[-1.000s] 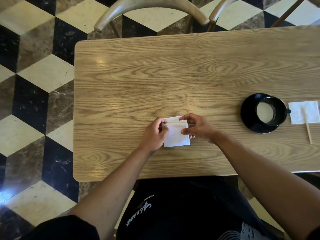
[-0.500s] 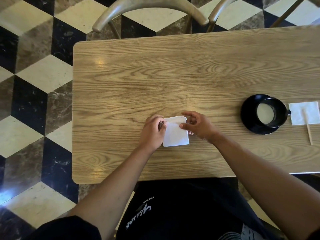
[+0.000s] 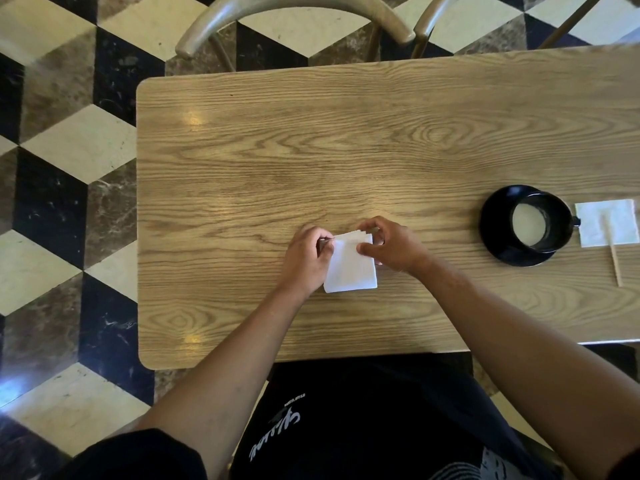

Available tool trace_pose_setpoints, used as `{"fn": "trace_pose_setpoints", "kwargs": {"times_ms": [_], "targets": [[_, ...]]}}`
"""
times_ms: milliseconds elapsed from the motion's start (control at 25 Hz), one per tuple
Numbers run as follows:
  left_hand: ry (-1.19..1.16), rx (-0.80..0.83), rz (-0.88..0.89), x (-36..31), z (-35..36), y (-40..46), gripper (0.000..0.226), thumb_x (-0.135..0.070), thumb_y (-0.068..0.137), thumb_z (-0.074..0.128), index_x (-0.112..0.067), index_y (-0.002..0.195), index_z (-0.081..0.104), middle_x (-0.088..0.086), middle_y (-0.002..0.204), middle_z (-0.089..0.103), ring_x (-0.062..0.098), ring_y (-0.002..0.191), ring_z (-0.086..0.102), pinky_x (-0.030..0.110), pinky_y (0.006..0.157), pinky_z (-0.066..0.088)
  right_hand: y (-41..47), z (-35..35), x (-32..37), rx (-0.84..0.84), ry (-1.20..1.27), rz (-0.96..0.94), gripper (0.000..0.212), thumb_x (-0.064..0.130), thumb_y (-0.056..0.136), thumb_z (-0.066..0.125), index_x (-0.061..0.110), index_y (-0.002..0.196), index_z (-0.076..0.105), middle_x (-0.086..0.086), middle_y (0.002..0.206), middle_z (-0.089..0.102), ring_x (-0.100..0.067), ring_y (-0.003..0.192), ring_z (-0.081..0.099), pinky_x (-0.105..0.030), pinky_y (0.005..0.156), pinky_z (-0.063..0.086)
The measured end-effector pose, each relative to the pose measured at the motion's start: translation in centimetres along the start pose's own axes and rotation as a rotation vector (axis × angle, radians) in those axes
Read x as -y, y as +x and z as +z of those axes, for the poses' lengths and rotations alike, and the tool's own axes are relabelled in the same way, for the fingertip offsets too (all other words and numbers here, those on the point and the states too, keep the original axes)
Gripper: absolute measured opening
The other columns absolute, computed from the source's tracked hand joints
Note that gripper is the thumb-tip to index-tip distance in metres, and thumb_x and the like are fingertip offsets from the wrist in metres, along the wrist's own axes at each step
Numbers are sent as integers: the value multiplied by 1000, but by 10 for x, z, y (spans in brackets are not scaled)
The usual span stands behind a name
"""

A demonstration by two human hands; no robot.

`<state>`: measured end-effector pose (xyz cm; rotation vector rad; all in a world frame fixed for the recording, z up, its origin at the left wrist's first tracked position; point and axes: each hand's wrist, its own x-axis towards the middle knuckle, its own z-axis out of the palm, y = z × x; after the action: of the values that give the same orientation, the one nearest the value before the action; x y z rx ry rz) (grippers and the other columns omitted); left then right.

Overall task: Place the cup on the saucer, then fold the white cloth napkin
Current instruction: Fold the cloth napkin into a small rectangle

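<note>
1. Pinching the far left corner of the white cloth napkin with the curled fingers of the left hand.
2. Pinching the far right edge of the same napkin between thumb and curled fingers of the right hand.
3. Lying folded into a small, upright rectangle on the wooden counter, near its front edge, between the two hands.
4. Showing a narrow folded-over strip along the far edge, where both hands meet the cloth.
5. Sitting on the black saucer, well apart to the right: the black cup, holding a pale liquid, handle pointing right.
6. Lying just beside the saucer on its right: a second white square napkin, with a wooden stir stick across it, the near end reaching past it onto the counter.
7. Standing at the far side of the counter: two curved chair backs.
</note>
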<state>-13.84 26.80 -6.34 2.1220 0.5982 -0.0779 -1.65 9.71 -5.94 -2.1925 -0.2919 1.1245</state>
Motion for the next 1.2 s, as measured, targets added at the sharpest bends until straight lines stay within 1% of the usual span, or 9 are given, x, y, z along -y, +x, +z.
{"fn": "trace_pose_setpoints", "kwargs": {"times_ms": [160,280,360,480,560,640,840,1080,1200], "targets": [[-7,20,-1,-2,-2,-1,7,-17,93,64,-11,96,68,-9,95,60,10,91,57,20,79,42,-6,2,-4,-87,-102,-55,32,39,85,76,24,112,67,7,91,64,-7,80,61,-20,68,46],[-12,-3,-19,-3,-1,0,11,-18,93,65,-14,102,70,-9,100,64,6,91,57,10,80,40,-9,6,-7,-156,-146,-72,32,45,86,72,21,106,66,3,95,65,-13,85,62,-26,71,50],[10,-8,5,-1,0,1,14,-18,92,66,-13,105,71,-5,104,65,5,92,56,8,80,38,-12,8,-9,-175,-156,-76,33,44,87,72,20,108,66,5,93,62,-8,81,59,-20,68,45],[49,7,15,5,5,1,20,-24,94,66,-15,109,73,-2,106,60,10,94,56,22,85,46,-16,8,-10,-195,-153,-70,37,45,86,73,21,113,66,7,93,60,-5,80,58,-24,71,47],[127,-40,28,7,7,-4,24,-26,95,64,-15,116,71,2,111,58,18,103,56,35,94,49,-19,12,-10,-224,-132,-32,42,47,84,74,24,116,62,7,104,61,-12,90,61,-35,80,53],[309,-121,126,7,11,-15,32,-24,98,58,-9,126,63,10,126,57,28,116,53,44,101,46,-25,19,-10,-309,-150,-28,48,48,84,74,24,122,57,5,117,58,-16,103,58,-38,85,52],[499,-13,407,10,27,-52,52,-23,101,47,0,147,44,19,159,37,34,152,28,54,123,24,-39,42,-21,-489,-266,-293,39,35,93,68,16,126,62,-7,116,57,-27,105,56,-43,91,51],[630,132,385,25,37,-48,65,-33,102,42,0,156,27,19,167,20,32,157,13,53,126,16,-29,52,-31,-548,-189,-304,31,31,96,64,19,124,69,-6,105,59,-25,98,55,-43,91,50],[657,143,365,30,42,-43,70,-38,102,39,0,158,21,20,168,14,32,157,9,54,125,18,-28,56,-31,-662,-278,-301,30,30,98,61,21,125,70,-6,113,61,-27,101,53,-46,91,48]]}}
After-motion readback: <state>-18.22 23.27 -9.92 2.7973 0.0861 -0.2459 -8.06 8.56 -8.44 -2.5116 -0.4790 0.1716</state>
